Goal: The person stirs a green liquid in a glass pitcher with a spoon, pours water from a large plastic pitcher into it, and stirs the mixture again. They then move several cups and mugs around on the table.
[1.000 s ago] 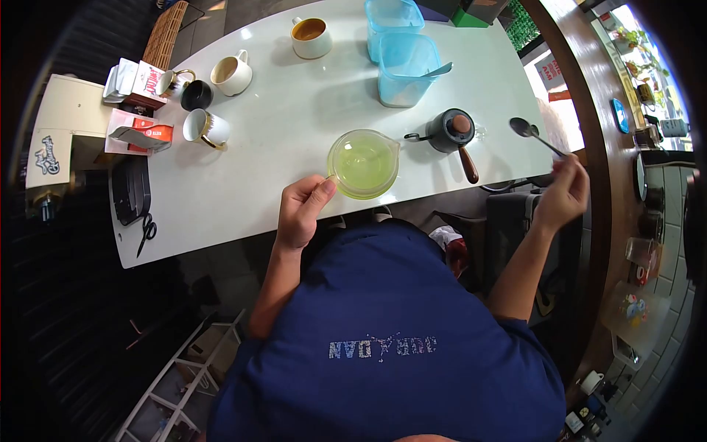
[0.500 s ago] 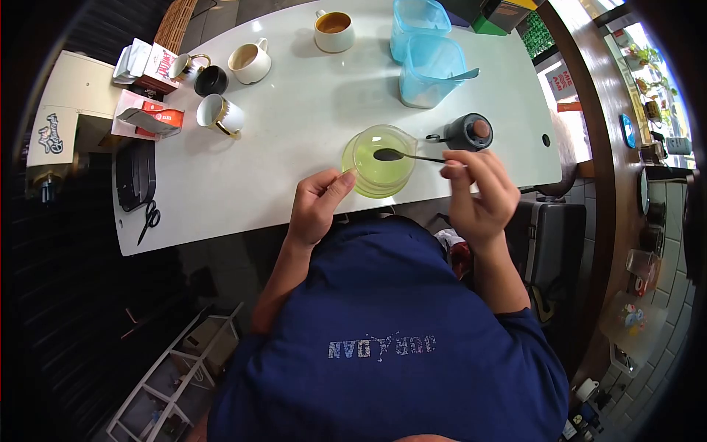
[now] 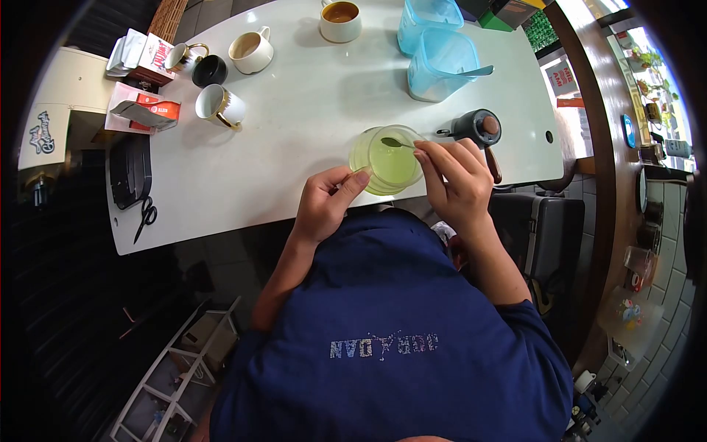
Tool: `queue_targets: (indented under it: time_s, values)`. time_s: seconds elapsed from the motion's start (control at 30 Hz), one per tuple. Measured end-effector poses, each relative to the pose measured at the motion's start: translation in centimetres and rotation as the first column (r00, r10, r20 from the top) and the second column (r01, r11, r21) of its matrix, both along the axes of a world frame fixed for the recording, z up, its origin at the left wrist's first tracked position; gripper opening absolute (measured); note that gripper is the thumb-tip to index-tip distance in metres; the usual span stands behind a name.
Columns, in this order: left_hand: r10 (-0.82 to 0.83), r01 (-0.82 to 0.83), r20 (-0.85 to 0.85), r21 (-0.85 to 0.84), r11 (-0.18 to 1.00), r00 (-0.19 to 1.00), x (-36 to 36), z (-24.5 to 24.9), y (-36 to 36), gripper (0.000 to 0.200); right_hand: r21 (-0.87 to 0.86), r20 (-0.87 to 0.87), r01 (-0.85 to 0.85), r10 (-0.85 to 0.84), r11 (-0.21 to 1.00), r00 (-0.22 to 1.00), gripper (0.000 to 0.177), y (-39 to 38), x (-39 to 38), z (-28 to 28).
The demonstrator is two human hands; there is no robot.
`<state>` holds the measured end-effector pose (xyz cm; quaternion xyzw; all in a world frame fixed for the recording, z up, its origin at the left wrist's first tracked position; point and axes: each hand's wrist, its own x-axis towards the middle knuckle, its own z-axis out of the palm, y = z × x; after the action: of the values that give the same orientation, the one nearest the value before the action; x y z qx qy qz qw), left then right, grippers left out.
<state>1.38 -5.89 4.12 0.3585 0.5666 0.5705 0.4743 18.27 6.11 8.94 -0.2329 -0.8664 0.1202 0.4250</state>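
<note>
My left hand [image 3: 328,200] is closed on the left side of a clear jug [image 3: 359,160], thumb at the rim. Pale green liquid [image 3: 394,168] shows inside it, and the jug tilts toward me. Between the thumb and fingers of my right hand [image 3: 460,180] is a metal spoon [image 3: 392,142]. Its bowl hangs inside the jug's mouth, over the far part of the liquid. Just past my right hand stands a dark lidded pot [image 3: 471,127] with a wooden knob and handle.
Two blue plastic containers [image 3: 434,70] stand at the back right, one with a spoon-like handle over its rim. Several cups, including a white-and-gold mug [image 3: 221,103], are at the back and left. Scissors [image 3: 146,217] lie by the table's left edge.
My right hand has moved left and closer to the jug, bringing the spoon's bowl further in. The jug is tipped more toward me, and my left hand has shifted slightly right.
</note>
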Motion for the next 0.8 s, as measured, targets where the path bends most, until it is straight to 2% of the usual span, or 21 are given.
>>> queue_targets:
  time_s: [0.17, 0.27, 0.5, 0.57, 0.67, 0.8]
  values:
    - [-0.002, 0.002, -0.006, -0.001, 1.0, 1.0, 0.0, -0.1, 0.0, 0.033, -0.195, -0.035, -0.076, 0.071, 0.978, 0.997, 0.009, 0.2, -0.6, -0.2]
    - [0.012, -0.012, -0.005, 0.013, 1.0, 1.0, -0.1, 0.1, 0.2, 0.033, -0.269, 0.015, -0.127, 0.136, 0.955, 0.991, 0.008, -0.1, -0.5, 0.5]
    - [-0.016, 0.016, -0.017, 0.009, 1.0, 1.0, -0.6, 0.1, 0.2, 0.033, -0.209, 0.153, -0.112, 0.146, 0.972, 0.977, 0.011, 0.2, 0.2, 2.0]
    - [-0.019, 0.019, -0.002, 0.007, 1.0, 1.0, -0.5, 0.0, 0.3, 0.033, -0.135, 0.201, -0.095, 0.121, 0.986, 0.972, 0.013, 0.4, 0.0, 2.3]
    - [-0.014, 0.014, 0.002, 0.022, 1.0, 1.0, -0.4, -0.1, 0.4, 0.032, -0.07, 0.196, -0.111, 0.123, 0.991, 0.973, 0.013, 0.8, -0.2, 2.1]
    - [0.003, -0.004, 0.041, 0.029, 1.0, 0.999, -0.1, 0.1, 0.5, 0.031, -0.073, 0.156, -0.137, 0.147, 0.988, 0.977, 0.013, 0.8, -0.7, 1.5]
